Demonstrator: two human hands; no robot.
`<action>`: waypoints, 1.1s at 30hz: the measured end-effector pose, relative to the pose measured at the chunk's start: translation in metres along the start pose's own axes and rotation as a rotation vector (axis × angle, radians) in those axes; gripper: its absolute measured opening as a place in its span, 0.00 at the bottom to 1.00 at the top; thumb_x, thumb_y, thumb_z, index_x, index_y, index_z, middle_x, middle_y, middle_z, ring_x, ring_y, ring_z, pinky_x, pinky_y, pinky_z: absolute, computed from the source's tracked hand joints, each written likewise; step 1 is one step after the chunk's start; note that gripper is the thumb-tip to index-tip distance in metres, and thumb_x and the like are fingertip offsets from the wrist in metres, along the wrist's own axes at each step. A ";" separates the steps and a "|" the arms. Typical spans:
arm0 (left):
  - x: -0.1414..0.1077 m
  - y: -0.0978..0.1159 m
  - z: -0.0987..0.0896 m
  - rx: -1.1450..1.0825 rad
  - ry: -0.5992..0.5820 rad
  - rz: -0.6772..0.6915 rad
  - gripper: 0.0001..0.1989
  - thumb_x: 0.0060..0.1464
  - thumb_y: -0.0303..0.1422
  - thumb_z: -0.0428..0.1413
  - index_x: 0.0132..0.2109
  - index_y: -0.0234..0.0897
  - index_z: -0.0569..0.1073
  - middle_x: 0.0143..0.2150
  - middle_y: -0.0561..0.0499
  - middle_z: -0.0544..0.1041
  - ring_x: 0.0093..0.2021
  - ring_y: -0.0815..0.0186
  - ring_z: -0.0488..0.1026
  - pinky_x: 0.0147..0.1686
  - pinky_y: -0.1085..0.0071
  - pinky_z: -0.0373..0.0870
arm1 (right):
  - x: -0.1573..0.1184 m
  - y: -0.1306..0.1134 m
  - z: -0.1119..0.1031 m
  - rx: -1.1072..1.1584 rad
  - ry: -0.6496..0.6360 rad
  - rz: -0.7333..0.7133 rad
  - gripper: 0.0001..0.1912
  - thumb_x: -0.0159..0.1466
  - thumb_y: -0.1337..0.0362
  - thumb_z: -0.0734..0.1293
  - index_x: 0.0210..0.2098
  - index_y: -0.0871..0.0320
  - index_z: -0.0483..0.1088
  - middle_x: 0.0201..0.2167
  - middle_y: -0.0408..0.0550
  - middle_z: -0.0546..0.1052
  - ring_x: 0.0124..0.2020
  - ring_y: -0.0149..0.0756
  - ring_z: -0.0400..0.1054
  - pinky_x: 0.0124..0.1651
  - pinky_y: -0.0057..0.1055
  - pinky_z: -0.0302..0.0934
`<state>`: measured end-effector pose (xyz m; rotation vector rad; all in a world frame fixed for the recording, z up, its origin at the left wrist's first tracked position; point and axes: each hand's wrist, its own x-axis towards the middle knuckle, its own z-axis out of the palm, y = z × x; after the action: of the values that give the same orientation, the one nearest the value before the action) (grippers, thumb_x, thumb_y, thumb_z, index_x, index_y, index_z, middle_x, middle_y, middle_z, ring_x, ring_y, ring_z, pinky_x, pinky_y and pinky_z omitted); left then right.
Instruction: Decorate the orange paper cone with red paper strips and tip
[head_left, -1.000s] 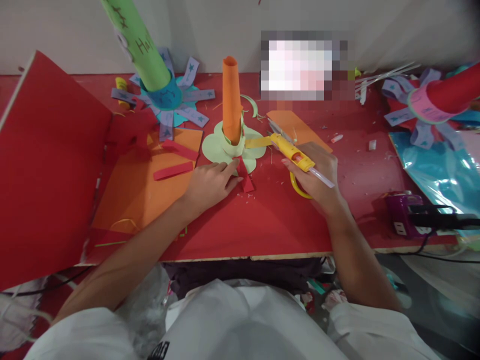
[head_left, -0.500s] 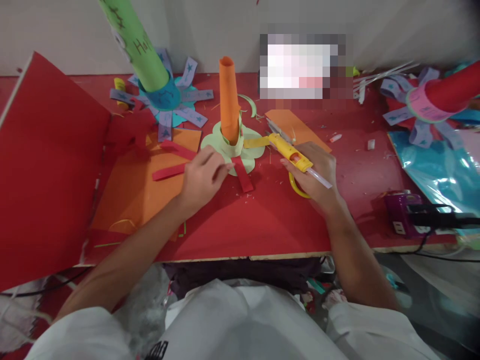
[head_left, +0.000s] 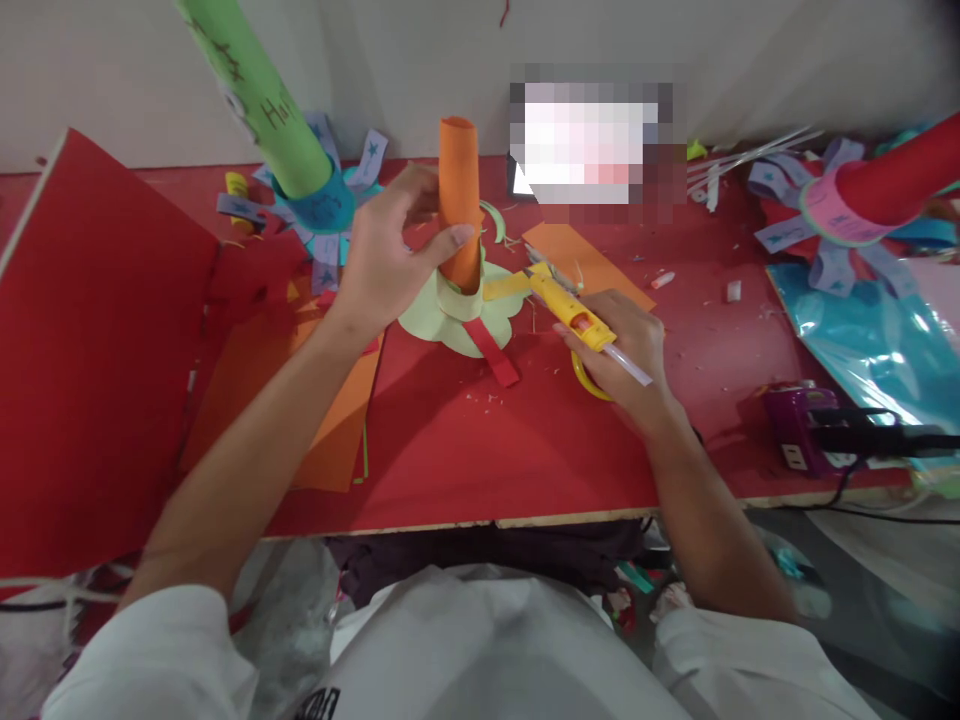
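Note:
My left hand (head_left: 390,250) is closed round an upright orange paper tube (head_left: 459,170), its thumb across the front and its fingers partly hidden behind. The tube stands in a pale green collar on a flower-shaped pale green paper base (head_left: 426,315). A red paper strip (head_left: 492,352) sticks out from the base toward me, and a yellow paper strip (head_left: 505,285) reaches to the right. In my right hand (head_left: 626,340) is a yellow glue gun (head_left: 574,310) with a clear glue stick (head_left: 628,365) out of its back. The gun's nozzle points at the yellow strip's outer end.
Orange paper sheets (head_left: 330,450) lie under my left forearm. A large red board (head_left: 90,380) stands at the left. Behind are a green paper tube (head_left: 262,110) and a blurred-out screen (head_left: 585,145). On the right sit a red paper tube (head_left: 900,180) and a purple socket block (head_left: 799,430).
My left hand has moved from beside the red strip up to the orange tube and taken hold of it. My right hand still holds the glue gun in nearly the same place.

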<state>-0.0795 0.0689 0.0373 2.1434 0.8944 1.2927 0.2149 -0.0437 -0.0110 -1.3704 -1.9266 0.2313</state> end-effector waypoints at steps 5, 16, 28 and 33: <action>-0.002 0.022 0.005 0.051 0.181 0.003 0.11 0.65 0.43 0.66 0.50 0.51 0.73 0.48 0.53 0.81 0.49 0.59 0.83 0.45 0.59 0.84 | 0.001 -0.003 -0.005 -0.011 0.019 0.013 0.13 0.74 0.48 0.66 0.42 0.48 0.76 0.39 0.52 0.80 0.38 0.46 0.75 0.42 0.43 0.69; -0.015 0.004 0.028 0.131 0.357 -0.022 0.18 0.61 0.47 0.69 0.46 0.46 0.70 0.44 0.51 0.77 0.42 0.61 0.78 0.41 0.58 0.77 | 0.000 -0.005 0.001 0.032 0.033 -0.030 0.09 0.73 0.52 0.68 0.42 0.49 0.75 0.40 0.52 0.81 0.37 0.45 0.76 0.40 0.42 0.69; -0.038 -0.035 -0.044 0.121 -0.079 -0.217 0.33 0.55 0.51 0.70 0.63 0.52 0.71 0.58 0.46 0.80 0.51 0.56 0.81 0.42 0.61 0.79 | -0.003 -0.009 0.002 0.042 0.017 -0.054 0.07 0.72 0.55 0.69 0.43 0.50 0.75 0.41 0.52 0.81 0.40 0.46 0.77 0.42 0.42 0.70; -0.010 -0.027 -0.019 -0.015 -0.127 -0.049 0.32 0.58 0.49 0.68 0.66 0.55 0.69 0.65 0.50 0.78 0.64 0.53 0.78 0.61 0.50 0.79 | -0.005 -0.009 0.004 0.007 -0.014 -0.001 0.10 0.73 0.53 0.67 0.45 0.51 0.76 0.43 0.54 0.81 0.44 0.49 0.78 0.45 0.44 0.72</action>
<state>-0.1075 0.0809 0.0208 2.1518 0.8767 1.1228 0.2064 -0.0507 -0.0118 -1.3673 -1.9366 0.2476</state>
